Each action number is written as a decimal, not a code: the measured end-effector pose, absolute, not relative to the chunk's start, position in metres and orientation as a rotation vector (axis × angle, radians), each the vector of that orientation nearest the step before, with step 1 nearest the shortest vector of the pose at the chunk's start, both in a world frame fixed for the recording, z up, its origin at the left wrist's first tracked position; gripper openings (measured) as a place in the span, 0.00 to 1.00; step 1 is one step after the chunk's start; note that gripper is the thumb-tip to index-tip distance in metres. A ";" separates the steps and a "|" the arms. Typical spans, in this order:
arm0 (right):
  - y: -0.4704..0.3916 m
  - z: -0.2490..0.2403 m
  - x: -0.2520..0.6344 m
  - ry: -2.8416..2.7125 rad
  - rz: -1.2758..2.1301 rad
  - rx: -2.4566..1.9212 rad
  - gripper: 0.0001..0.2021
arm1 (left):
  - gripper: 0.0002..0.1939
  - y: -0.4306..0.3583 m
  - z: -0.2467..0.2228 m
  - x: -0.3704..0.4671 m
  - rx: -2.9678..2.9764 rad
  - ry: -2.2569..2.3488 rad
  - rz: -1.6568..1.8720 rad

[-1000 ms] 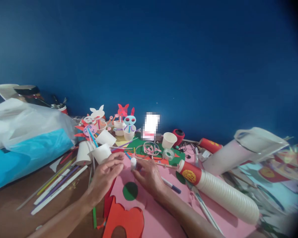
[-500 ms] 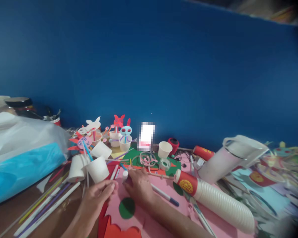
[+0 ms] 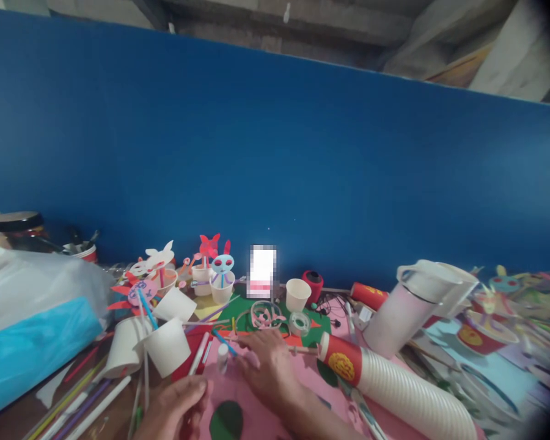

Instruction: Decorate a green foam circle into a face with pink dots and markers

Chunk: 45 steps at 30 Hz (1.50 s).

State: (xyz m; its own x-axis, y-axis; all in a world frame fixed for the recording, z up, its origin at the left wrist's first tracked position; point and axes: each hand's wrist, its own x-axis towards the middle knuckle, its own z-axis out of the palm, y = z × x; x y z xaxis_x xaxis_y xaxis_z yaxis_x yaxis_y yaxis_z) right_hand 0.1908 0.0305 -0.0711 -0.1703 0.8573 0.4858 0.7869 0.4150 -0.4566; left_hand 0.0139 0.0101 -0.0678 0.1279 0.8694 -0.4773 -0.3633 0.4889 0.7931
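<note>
At the bottom, my left hand point(image 3: 176, 408) is closed, thumb against curled fingers; whatever is between them is too small or hidden to make out. My right hand point(image 3: 268, 363) reaches over the pink paper point(image 3: 227, 385) with its fingers forward and apart. Close to its fingertips are a small white-capped bottle point(image 3: 222, 358), standing apart from them, and a blue stick point(image 3: 224, 342). A dark green paper circle point(image 3: 227, 420) lies between my hands. White paper cups point(image 3: 167, 347) lie tipped beyond my left hand. My right forearm mostly covers a marker.
Cups with paper animal faces point(image 3: 222, 266) stand at the back left. A blurred bright screen point(image 3: 262, 269) leans against the blue wall point(image 3: 275, 153). Rightward lie a long stack of paper cups point(image 3: 407, 382), scissors point(image 3: 366, 415) and a leaning white flask point(image 3: 406, 311). A plastic-wrapped blue pack point(image 3: 41, 354) sits left.
The view has tilted up, so the table sits lower. My right hand has come away from the white-capped bottle, which now shows more fully. My left hand stays closed, lower in view.
</note>
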 end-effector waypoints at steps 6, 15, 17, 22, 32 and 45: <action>0.011 -0.060 0.203 -1.998 0.160 -1.089 0.06 | 0.10 0.012 -0.067 0.021 0.492 0.983 0.841; 0.012 -0.064 0.209 -2.075 0.083 -0.936 0.06 | 0.06 0.017 -0.059 0.041 0.474 0.994 0.706; 0.011 -0.062 0.211 -2.113 0.041 -0.921 0.05 | 0.05 0.018 -0.061 0.042 0.491 0.972 0.701; 0.009 -0.061 0.213 -2.192 -0.008 -0.927 0.05 | 0.06 0.016 -0.063 0.044 0.494 0.976 0.693; 0.010 -0.061 0.211 -1.776 0.439 -1.068 0.04 | 0.12 0.027 -0.047 0.019 1.584 1.161 0.649; 0.011 -0.057 0.212 -1.620 0.646 -1.124 0.04 | 0.07 0.014 -0.068 0.014 2.149 1.265 0.420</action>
State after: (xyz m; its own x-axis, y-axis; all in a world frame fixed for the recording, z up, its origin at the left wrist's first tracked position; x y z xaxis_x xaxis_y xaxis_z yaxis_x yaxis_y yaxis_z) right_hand 0.2123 0.0105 -0.0574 -0.0477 0.8998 0.4336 0.3551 0.4210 -0.8347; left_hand 0.0138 0.0141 -0.0676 0.4950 0.8683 -0.0310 0.6775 -0.3634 0.6395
